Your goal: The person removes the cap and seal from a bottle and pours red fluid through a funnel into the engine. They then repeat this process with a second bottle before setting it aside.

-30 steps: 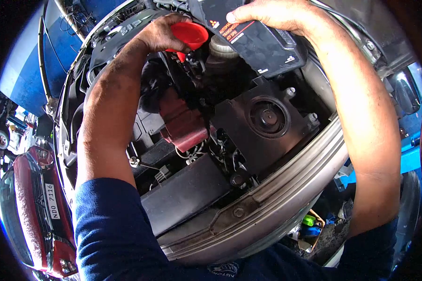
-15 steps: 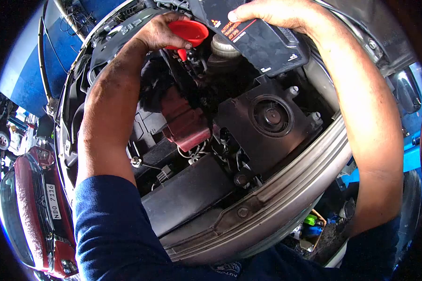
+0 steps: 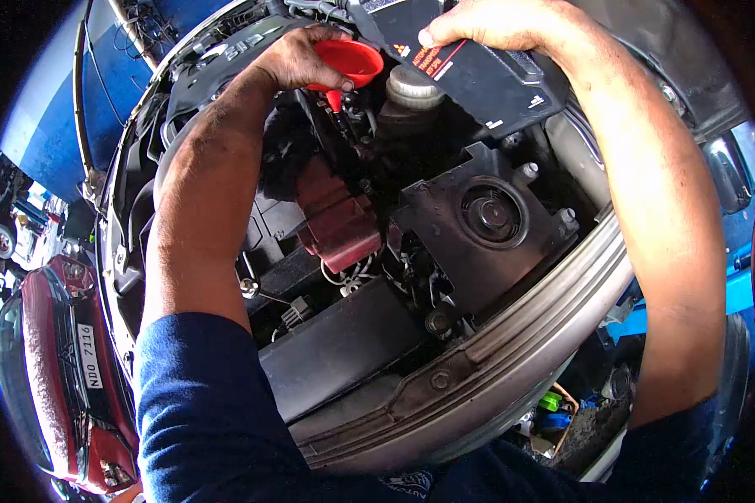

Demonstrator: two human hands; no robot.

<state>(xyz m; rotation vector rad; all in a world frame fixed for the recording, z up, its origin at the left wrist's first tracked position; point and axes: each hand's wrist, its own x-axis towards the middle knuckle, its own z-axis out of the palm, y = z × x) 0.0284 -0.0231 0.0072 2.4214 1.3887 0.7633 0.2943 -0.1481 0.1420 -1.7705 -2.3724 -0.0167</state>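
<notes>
At the top of the head view my left hand [image 3: 298,60] grips a red funnel [image 3: 356,62] by its rim, thumb on the near side. The funnel's narrow spout points down into the engine bay. My right hand [image 3: 503,25] is wrapped round a black transmission fluid bottle [image 3: 512,96] with red and white lettering. This bottle lies tilted, its base to the lower right and its upper end toward the funnel; the mouth is out of frame. Just below, between funnel and bottle, sits a round-capped reservoir [image 3: 413,88].
Under my arms are a dark red battery terminal cover [image 3: 340,230], a black plate with a round recess [image 3: 453,251] and the car's front edge [image 3: 512,344]. A black engine cover [image 3: 218,71] lies at upper left. A red car [image 3: 54,369] stands at far left.
The whole scene has shifted slightly right and down in view. Both hands keep their hold on the funnel and the bottle, in nearly the same pose.
</notes>
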